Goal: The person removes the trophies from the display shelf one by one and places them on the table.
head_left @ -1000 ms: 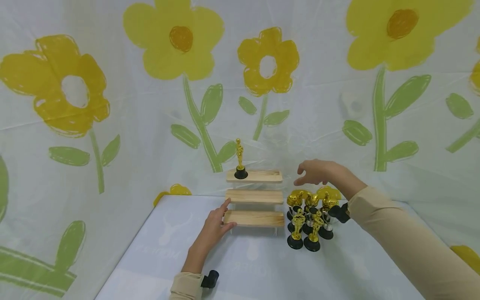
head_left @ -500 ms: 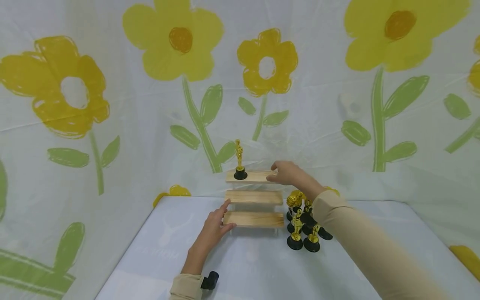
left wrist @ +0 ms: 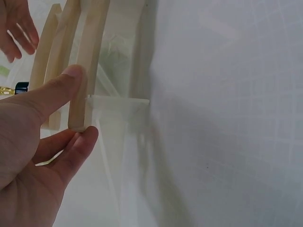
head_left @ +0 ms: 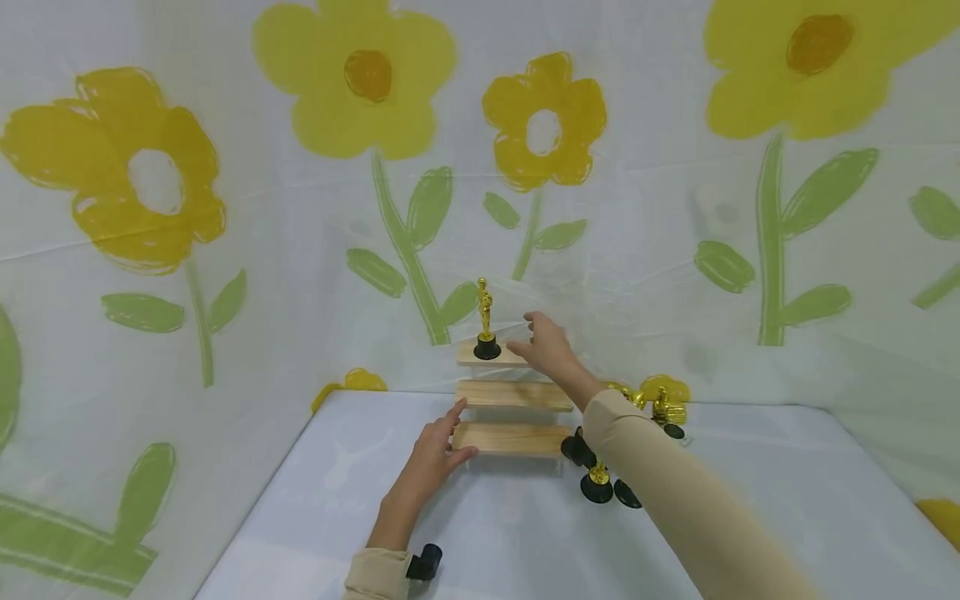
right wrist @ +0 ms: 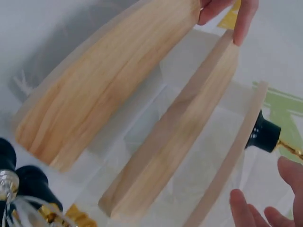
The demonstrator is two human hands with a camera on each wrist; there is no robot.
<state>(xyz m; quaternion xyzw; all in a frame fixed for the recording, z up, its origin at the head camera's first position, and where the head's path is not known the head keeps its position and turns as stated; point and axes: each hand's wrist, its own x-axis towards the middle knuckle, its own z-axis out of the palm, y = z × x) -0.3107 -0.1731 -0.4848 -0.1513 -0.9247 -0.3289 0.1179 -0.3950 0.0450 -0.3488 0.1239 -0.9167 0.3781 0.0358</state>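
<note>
A three-tier wooden display shelf (head_left: 513,439) with clear supports stands on the table. On the left end of its top board is a gold statuette trophy (head_left: 486,317) with a black base, upright. My left hand (head_left: 431,458) holds the shelf at its left end; the left wrist view shows the thumb on the front of a board (left wrist: 86,61) and fingertips by its end corner. My right hand (head_left: 551,346) is over the right part of the top board, just right of the statuette, fingers apart and nothing in them. In the right wrist view its fingertips (right wrist: 239,198) sit beside that board.
Right of the shelf, several gold trophies (head_left: 666,407) on black bases stand grouped, partly hidden behind my right sleeve (head_left: 652,492). A white cloth (head_left: 637,192) printed with yellow flowers hangs behind the table (head_left: 300,500).
My right hand has moved left from above the trophy group to the top board, close to the statuette. The left hand stays at the shelf's left end, and the statuette stays put.
</note>
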